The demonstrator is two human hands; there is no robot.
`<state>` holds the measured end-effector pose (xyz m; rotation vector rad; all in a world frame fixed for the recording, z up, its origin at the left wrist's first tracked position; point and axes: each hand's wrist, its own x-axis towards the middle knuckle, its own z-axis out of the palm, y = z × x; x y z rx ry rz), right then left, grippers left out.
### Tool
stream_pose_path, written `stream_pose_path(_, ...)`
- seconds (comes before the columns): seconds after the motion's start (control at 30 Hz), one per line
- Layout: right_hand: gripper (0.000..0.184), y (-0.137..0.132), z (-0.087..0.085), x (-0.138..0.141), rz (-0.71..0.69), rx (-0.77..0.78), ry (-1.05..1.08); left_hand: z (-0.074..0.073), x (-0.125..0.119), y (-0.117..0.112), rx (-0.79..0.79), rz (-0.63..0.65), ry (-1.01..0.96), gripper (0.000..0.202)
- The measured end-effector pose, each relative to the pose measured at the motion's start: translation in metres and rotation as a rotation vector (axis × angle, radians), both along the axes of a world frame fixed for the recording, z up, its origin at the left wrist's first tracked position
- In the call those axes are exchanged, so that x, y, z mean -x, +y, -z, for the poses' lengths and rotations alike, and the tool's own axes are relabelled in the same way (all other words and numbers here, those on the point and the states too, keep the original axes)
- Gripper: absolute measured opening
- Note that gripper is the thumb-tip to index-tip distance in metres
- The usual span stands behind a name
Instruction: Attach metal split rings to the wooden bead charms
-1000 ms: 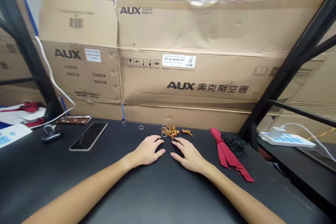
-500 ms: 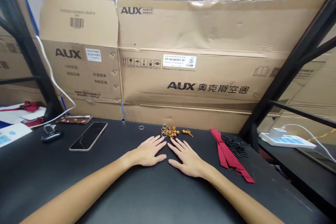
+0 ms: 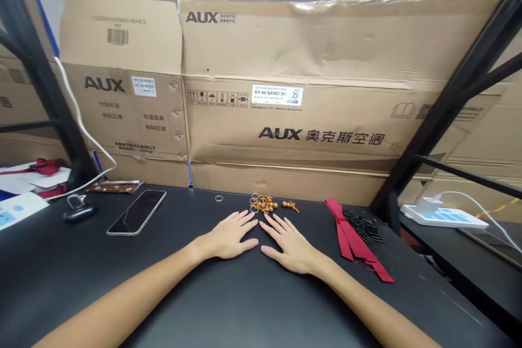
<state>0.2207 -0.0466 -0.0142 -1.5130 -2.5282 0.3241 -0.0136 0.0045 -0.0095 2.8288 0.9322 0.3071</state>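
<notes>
On the matte black tabletop (image 3: 196,304), the bare left hand (image 3: 232,235) and bare right hand (image 3: 291,246) lie palm down, fingers spread and slightly extended, thumbs pointing toward each other across a narrow gap. Neither grips anything. To their right are flat, dark-red fabric strips (image 3: 354,239), overlapping at the far end, beside a heap of glossy black looped pieces (image 3: 365,227).

Just beyond the fingertips sits a small cluster of amber-brown, round-beaded charms with orange-toned cords (image 3: 269,206). The beads look smooth and shiny, bunched in a tangle, with thin silver-coloured metal rings (image 3: 254,209) at the cluster's left side; whether the fingertips touch it cannot be told. A single matching amber-brown beaded charm (image 3: 289,205) lies just right, its cord trailing rightward. Behind everything stands a tan, printed cardboard panel (image 3: 326,54).
</notes>
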Motion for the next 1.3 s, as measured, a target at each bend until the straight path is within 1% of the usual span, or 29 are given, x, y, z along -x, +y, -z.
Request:
stream_pose_path(0.2,0.068,0.005,0.001,-0.005,0.013,-0.015,-0.014,-0.003,-0.001,-0.002,-0.007,-0.019,-0.022,0.062)
stream_pose_path(0.3,0.068,0.011,0.003,-0.012,0.046,-0.073,-0.010,-0.003,-0.001,0.000,-0.017,-0.036,-0.033,0.061)
stream_pose_path(0.37,0.067,0.017,0.007,-0.019,0.100,-0.131,-0.002,0.000,0.001,0.004,-0.049,-0.068,-0.059,0.061)
stream_pose_path(0.43,0.069,0.025,0.011,-0.028,0.167,-0.172,-0.006,0.005,0.004,0.013,-0.094,-0.144,-0.105,0.061)
stream_pose_path(0.53,0.070,0.039,0.018,-0.044,0.298,-0.218,-0.014,0.013,0.010,0.027,-0.163,-0.408,-0.148,0.066)
stream_pose_path(0.57,0.069,0.044,0.020,-0.049,0.326,-0.224,-0.017,0.015,0.011,0.031,-0.164,-0.500,-0.143,0.068)
stream_pose_path(0.6,0.068,0.047,0.022,-0.053,0.350,-0.229,-0.015,0.017,0.013,0.035,-0.156,-0.565,-0.130,0.070)
stream_pose_path(0.67,0.066,0.051,0.023,-0.057,0.369,-0.229,-0.008,0.019,0.014,0.038,-0.159,-0.605,-0.108,0.069)
stream_pose_path(0.73,0.059,0.051,0.021,-0.058,0.363,-0.248,0.001,0.018,0.013,0.036,-0.210,-0.576,-0.107,0.060)
stream_pose_path(0.8,0.050,0.047,0.018,-0.055,0.345,-0.298,0.028,0.014,0.010,0.029,-0.272,-0.507,-0.117,0.046)
stream_pose_path(0.9,0.039,0.036,0.013,-0.046,0.292,-0.379,0.077,0.006,0.001,0.012,-0.272,-0.336,-0.142,0.028)
stream_pose_path(0.93,0.037,0.033,0.011,-0.043,0.251,-0.395,0.088,0.003,-0.001,0.006,-0.256,-0.251,-0.156,0.024)
stream_pose_path(0.97,0.035,0.030,0.010,-0.040,0.227,-0.409,0.108,0.000,-0.004,-0.001,-0.227,-0.154,-0.170,0.022)
stream_pose_path(1.0,0.035,0.028,0.008,-0.037,0.222,-0.421,0.135,-0.003,-0.007,-0.006,-0.204,-0.084,-0.187,0.020)
stream_pose_path(1.1,0.037,0.026,0.005,-0.033,0.245,-0.488,0.177,-0.008,-0.011,-0.018,-0.127,0.080,-0.211,0.018)
stream_pose_path(1.2,0.040,0.028,0.006,-0.033,0.249,-0.491,0.156,-0.009,-0.012,-0.020,-0.073,0.137,-0.245,0.019)
stream_pose_path(1.3,0.042,0.030,0.010,-0.036,0.248,-0.424,0.089,-0.009,-0.010,-0.019,-0.038,0.150,-0.278,0.021)
